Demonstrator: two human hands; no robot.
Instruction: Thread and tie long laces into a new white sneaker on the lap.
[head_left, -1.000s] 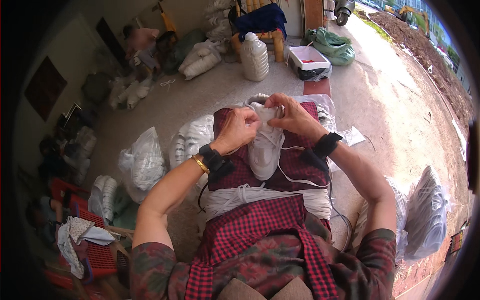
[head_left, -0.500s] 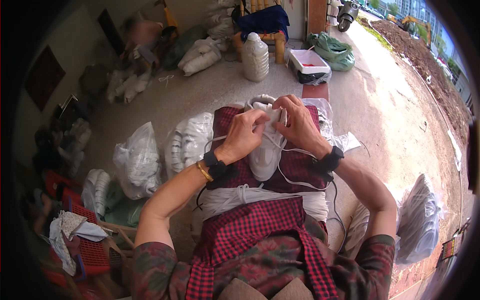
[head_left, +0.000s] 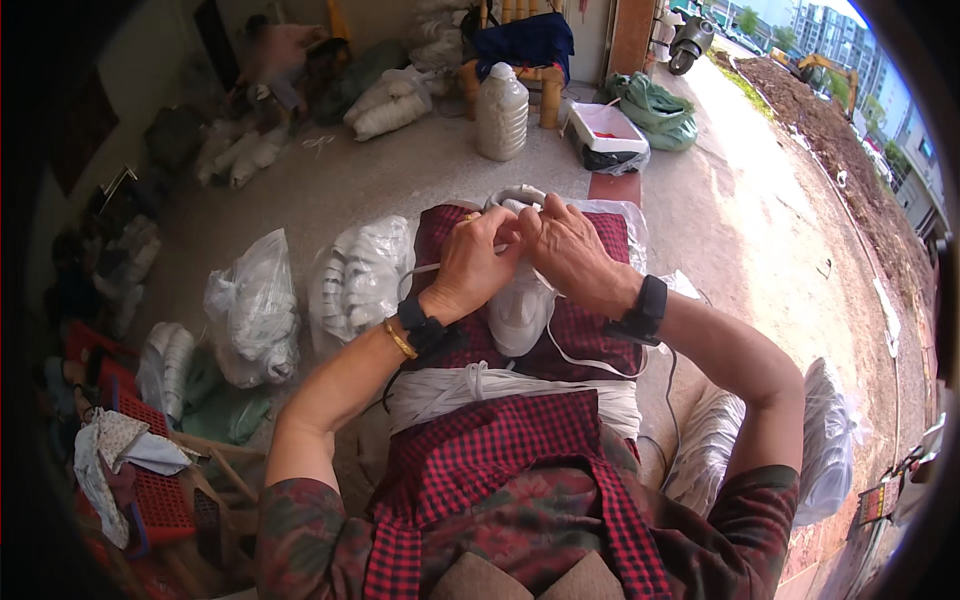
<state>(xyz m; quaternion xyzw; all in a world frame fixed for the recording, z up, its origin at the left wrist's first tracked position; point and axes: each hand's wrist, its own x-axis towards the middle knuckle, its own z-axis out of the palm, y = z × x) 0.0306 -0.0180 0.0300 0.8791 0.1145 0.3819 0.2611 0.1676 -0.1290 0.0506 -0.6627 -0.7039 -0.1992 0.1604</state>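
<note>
White sneaker (head_left: 519, 322) lies on the lap, on the red-and-black checked apron (head_left: 495, 440), toe toward the wearer, heel opening away. Both hands sit over its tongue and eyelet area, fingertips close together, covering most of the lacing.

Left hand (head_left: 476, 262): thumb and fingertips pinched together, white shoelace (head_left: 589, 361) at the tips; a loop of it sticks out left of the hand. Right hand (head_left: 574, 253): back up, fingers bent down at the sneaker; fingertips hidden, can't tell whether they grip anything. Another run of lace curves down right of the toe across the apron.

Hank of white laces (head_left: 452, 396) bound around the waist, just below the toe. Black wristbands on both wrists, gold bracelet (head_left: 400, 341) beside the left one.

Floor left: clear bags with white shoes (head_left: 257, 312), one near the lap, one further out. Lower left: red plastic basket (head_left: 165, 490), patterned cloth (head_left: 112, 450) draped on it. Floor right: two plastic-wrapped stacks (head_left: 824, 440), contents hard to tell.

Ahead: ribbed plastic jug (head_left: 502, 115) near a bamboo chair (head_left: 550, 97) with dark blue cloth (head_left: 525, 48) over it; white tray (head_left: 608, 130) on something black, green sack (head_left: 657, 115) just beside. Co-worker (head_left: 280, 55) far upper left, blurred. Scooter (head_left: 691, 44) outside, top right.
</note>
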